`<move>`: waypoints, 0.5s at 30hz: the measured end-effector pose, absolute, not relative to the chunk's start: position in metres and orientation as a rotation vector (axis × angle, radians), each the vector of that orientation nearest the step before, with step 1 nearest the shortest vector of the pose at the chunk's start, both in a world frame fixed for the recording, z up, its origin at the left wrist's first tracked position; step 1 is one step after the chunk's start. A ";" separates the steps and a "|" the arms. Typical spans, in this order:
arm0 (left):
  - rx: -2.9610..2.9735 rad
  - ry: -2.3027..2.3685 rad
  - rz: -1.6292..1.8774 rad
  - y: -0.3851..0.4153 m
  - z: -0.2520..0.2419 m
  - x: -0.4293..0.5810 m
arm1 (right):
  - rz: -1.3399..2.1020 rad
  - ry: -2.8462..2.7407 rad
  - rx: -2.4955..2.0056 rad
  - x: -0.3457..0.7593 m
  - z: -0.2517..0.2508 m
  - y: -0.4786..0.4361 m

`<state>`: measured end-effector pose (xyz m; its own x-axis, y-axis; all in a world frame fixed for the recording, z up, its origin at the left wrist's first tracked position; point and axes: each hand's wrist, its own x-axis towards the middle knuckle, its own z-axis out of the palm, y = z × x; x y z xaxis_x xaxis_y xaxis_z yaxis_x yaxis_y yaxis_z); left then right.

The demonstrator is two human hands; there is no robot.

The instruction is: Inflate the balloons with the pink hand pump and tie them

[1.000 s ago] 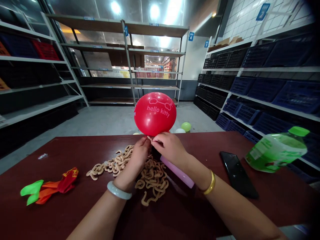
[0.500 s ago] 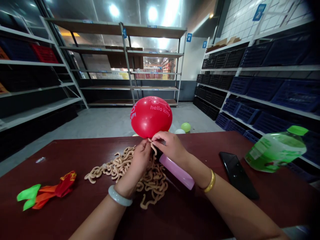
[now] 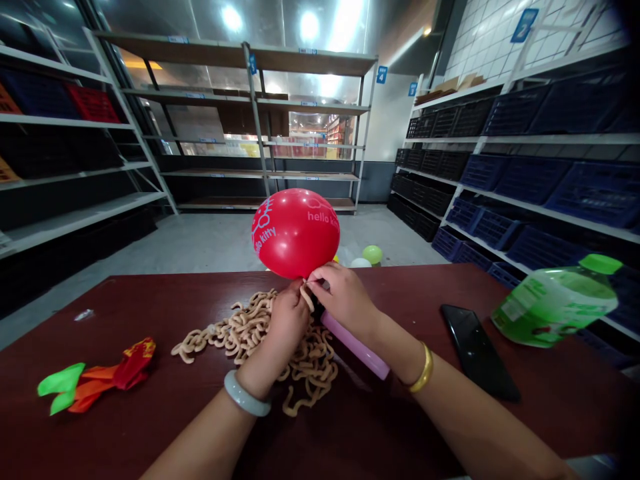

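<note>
We see the red balloon (image 3: 296, 233) turned, print shifted right, left grip (image 3: 289, 317) pinching its neck, right grip (image 3: 346, 295) the tan strand (image 3: 309, 300) there, so neck work looks unfinished.

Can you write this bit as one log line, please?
left hand: closed at neck of red balloon | right hand: also there, by tan strand | table: strand pile, phone, limp balloons

On the table (image 3: 150, 427), flat balloons (image 3: 97, 387) lie left of piled cord (image 3: 243, 327), a phone (image 3: 477, 353) and bottle (image 3: 555, 303) right, shelves (image 3: 315, 61) behind.
</note>
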<state>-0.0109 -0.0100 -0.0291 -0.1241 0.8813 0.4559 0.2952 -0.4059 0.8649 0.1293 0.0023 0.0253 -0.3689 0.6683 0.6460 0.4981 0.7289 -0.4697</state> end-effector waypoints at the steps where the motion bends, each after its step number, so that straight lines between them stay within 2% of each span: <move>1: 1.685 1.319 1.549 -0.010 -0.029 -0.011 | 0.174 -2.067 -0.928 0.129 0.025 0.001; 4: 1.716 1.348 1.545 -0.012 -0.027 -0.009 | -0.002 -2.087 -1.048 0.126 0.023 -0.003; 7: 1.722 1.372 1.564 -0.014 -0.023 -0.008 | -0.017 -2.055 -1.102 0.125 0.022 -0.003; 15: 1.912 1.501 1.510 -0.018 -0.016 -0.013 | 0.599 -1.781 -0.934 0.130 0.020 0.007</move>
<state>-0.0133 -0.0177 -0.0162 -0.0854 0.8334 0.5460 0.5412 -0.4213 0.7278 0.1295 0.0075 0.0201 -0.2056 0.8146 0.5424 0.3213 0.5797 -0.7488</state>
